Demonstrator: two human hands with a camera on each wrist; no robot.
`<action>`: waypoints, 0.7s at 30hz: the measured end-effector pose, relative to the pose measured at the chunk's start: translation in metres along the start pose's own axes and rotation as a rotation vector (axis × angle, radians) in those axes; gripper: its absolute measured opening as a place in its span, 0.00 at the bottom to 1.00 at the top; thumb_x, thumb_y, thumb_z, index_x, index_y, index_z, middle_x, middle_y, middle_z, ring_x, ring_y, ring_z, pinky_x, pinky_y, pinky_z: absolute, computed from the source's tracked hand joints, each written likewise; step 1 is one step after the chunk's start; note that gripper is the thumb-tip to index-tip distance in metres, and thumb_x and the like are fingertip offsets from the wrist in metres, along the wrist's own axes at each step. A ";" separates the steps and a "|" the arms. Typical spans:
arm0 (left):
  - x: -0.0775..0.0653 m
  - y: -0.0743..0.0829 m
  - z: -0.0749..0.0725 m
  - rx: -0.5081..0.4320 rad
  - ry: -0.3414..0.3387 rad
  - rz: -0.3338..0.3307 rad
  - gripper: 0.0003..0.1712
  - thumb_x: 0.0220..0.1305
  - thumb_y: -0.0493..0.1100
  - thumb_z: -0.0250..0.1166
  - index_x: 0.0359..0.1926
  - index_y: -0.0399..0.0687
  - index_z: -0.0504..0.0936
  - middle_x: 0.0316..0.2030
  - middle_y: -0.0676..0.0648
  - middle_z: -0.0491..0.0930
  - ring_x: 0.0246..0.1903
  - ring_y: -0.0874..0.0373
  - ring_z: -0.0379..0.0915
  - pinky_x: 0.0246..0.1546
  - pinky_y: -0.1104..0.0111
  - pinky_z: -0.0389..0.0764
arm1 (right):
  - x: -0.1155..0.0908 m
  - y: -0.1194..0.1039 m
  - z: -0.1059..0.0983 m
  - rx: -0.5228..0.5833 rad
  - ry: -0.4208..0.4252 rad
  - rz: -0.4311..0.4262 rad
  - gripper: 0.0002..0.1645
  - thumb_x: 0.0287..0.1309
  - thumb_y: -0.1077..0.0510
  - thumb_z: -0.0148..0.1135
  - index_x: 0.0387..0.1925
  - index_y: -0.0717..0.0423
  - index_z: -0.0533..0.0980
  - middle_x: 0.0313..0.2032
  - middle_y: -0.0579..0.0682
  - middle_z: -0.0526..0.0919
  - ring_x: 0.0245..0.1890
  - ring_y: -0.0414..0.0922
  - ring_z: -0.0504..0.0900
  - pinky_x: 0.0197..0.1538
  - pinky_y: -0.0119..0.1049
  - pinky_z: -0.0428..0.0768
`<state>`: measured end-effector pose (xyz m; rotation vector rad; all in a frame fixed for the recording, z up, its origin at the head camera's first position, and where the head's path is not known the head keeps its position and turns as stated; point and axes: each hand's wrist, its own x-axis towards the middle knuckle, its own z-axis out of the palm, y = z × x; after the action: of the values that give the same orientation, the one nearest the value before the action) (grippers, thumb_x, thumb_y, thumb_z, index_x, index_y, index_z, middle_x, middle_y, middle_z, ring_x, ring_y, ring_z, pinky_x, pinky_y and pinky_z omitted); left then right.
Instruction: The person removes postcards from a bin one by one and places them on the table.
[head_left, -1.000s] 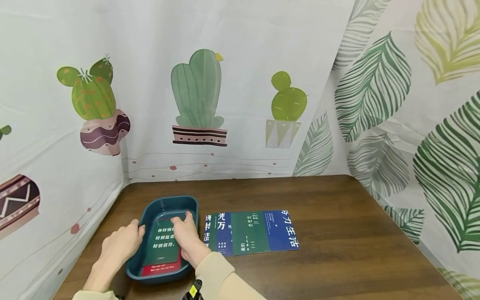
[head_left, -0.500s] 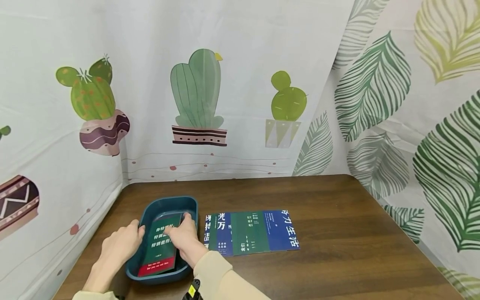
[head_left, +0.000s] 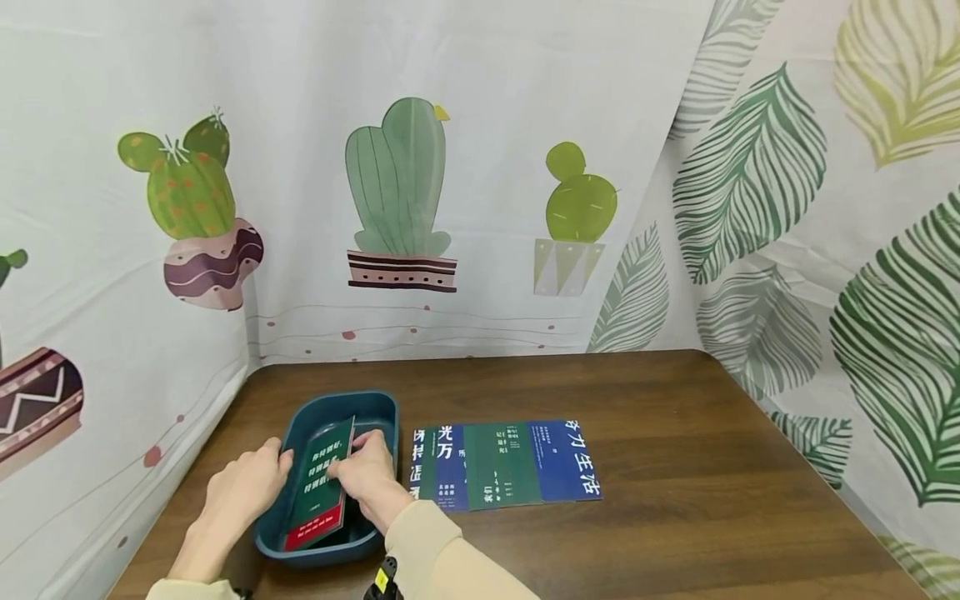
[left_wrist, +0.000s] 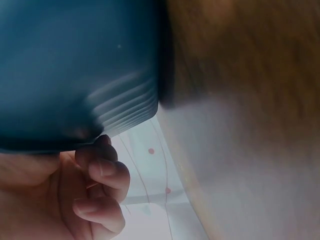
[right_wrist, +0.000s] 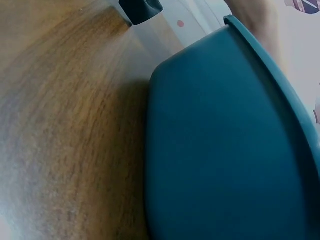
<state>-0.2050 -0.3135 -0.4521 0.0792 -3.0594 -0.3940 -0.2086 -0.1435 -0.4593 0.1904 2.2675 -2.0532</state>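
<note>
Both grips narrow: left hand [head_left: 243,490] holds blue tray [head_left: 367,407], nine o'clock; right hand [head_left: 371,482] pinches green card [head_left: 318,493], three o'clock

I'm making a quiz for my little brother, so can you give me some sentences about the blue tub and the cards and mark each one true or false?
1. The right grip has hold of the green card. True.
2. The green card lies flat. False: it is tilted, its right edge raised.
3. A red strip shows at the green card's near end. True.
4. The left grip touches the row of cards. False: it is at the blue tub's left rim.
5. The table is white. False: it is brown.
</note>
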 end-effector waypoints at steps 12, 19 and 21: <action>0.000 0.001 -0.002 0.001 -0.010 -0.013 0.23 0.72 0.50 0.51 0.49 0.31 0.73 0.38 0.27 0.78 0.34 0.30 0.76 0.30 0.40 0.73 | -0.005 0.000 0.000 -0.023 0.053 -0.062 0.16 0.47 0.75 0.63 0.30 0.55 0.69 0.23 0.46 0.73 0.26 0.42 0.73 0.32 0.40 0.75; 0.000 0.000 -0.001 0.000 -0.004 -0.011 0.23 0.72 0.51 0.51 0.48 0.32 0.73 0.37 0.27 0.79 0.34 0.29 0.76 0.30 0.40 0.73 | -0.005 0.001 0.000 -0.053 0.084 -0.090 0.12 0.52 0.73 0.59 0.31 0.55 0.70 0.23 0.45 0.72 0.28 0.42 0.73 0.33 0.40 0.75; 0.000 0.000 -0.001 0.000 -0.002 -0.009 0.23 0.72 0.51 0.51 0.48 0.32 0.73 0.37 0.27 0.79 0.34 0.29 0.76 0.30 0.40 0.73 | -0.005 0.001 0.000 -0.060 0.077 -0.087 0.11 0.53 0.73 0.58 0.31 0.55 0.71 0.24 0.45 0.73 0.29 0.43 0.74 0.34 0.40 0.76</action>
<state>-0.2050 -0.3134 -0.4513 0.0925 -3.0623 -0.3950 -0.2031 -0.1436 -0.4591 0.1736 2.4204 -2.0494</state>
